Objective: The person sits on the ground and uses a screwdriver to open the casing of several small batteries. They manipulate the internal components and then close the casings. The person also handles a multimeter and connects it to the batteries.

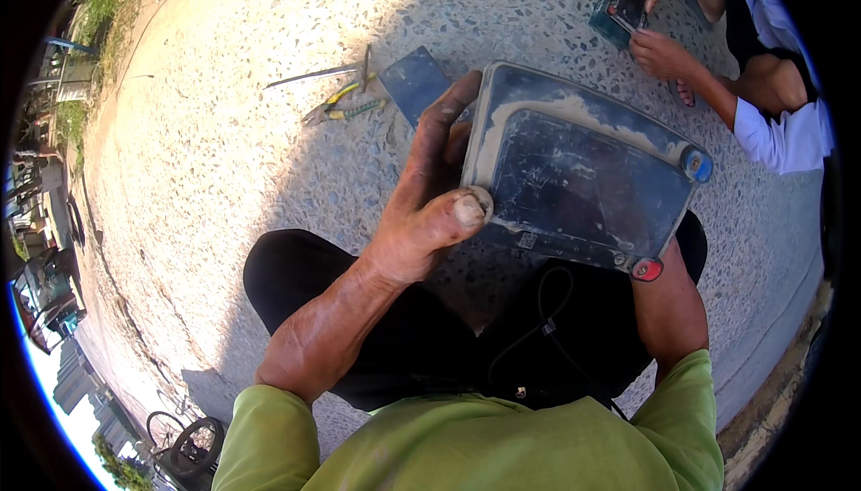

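Note:
A dusty black battery [583, 177] is held up tilted above my lap, its broad face toward me. At its right end are a blue terminal [696, 165] and a red terminal [647, 269]. My left hand [426, 199] grips the battery's left end, thumb on the near face and fingers around the far edge. My right forearm [668, 312] reaches up behind the lower right corner; the right hand itself is hidden behind the battery.
Ahead on the speckled concrete lie a hammer [314, 77], yellow-handled pliers [345, 105] and a dark flat panel [411, 78]. At the upper right, a co-worker's hands [659, 52] are on another battery [617, 20]. A cable [549, 325] hangs over my dark trousers.

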Motion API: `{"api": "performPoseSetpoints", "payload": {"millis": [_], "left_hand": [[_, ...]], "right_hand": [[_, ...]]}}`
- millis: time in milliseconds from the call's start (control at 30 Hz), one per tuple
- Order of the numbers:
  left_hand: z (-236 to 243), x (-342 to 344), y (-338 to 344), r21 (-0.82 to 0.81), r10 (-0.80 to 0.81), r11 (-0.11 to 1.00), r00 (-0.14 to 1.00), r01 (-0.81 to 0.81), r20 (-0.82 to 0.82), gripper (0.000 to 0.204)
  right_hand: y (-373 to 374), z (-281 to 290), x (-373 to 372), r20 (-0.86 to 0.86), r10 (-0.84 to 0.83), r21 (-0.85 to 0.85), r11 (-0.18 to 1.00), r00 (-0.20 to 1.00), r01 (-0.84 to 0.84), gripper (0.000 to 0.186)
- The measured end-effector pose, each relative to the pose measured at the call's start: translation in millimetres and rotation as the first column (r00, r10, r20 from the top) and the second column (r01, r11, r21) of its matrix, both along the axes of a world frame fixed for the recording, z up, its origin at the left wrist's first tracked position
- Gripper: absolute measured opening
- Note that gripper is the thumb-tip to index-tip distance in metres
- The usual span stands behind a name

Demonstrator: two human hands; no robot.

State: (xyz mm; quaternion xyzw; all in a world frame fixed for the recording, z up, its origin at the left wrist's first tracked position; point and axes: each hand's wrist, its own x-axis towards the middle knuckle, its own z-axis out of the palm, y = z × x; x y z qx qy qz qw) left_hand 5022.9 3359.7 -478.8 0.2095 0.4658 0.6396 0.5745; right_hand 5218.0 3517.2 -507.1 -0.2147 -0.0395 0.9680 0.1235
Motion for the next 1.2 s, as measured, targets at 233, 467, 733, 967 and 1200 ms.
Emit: {"api": "performPoseSetpoints", "payload": {"millis": [233, 467, 733, 967, 1200], "left_hand": [[0.3, 1.5, 1.4, -0.002, 0.008, 1.0, 1.0, -0.008, -0.023, 0.117], [-0.6, 1.7, 2.0, 0.013, 0.016, 1.0, 0.999, -0.015, -0.038, 0.116], [-0.7, 0.3, 2.9, -0.029, -0.004, 1.0, 0.999, 0.003, -0.033, 0.117], [-1.7, -0.7, 3.4, -0.044, 0.005, 0.999, 1.0, -0.006, -0.025, 0.117], [-4.0, 0.0, 6.3, -0.057, 0.013, 0.998, 1.0, -0.012, 0.018, 0.117]], "right_hand": [[-0.5, -3.4, -1.4, 0.002, 0.001, -0.004, 1.0, 1.0, -0.001, 0.047], [0.5, -3.5, -3.5, -0.001, 0.0, -0.011, 1.0, 1.0, 0.0, 0.047], [2.2, -5.3, -0.9, -0.007, -0.007, -0.018, 1.0, 1.0, 0.007, 0.046], [3.4, -5.4, -0.4, -0.01, -0.013, -0.019, 1.0, 1.0, 0.013, 0.046], [6.2, -8.2, -1.0, -0.001, -0.021, -0.023, 1.0, 1.0, 0.021, 0.046]]}}
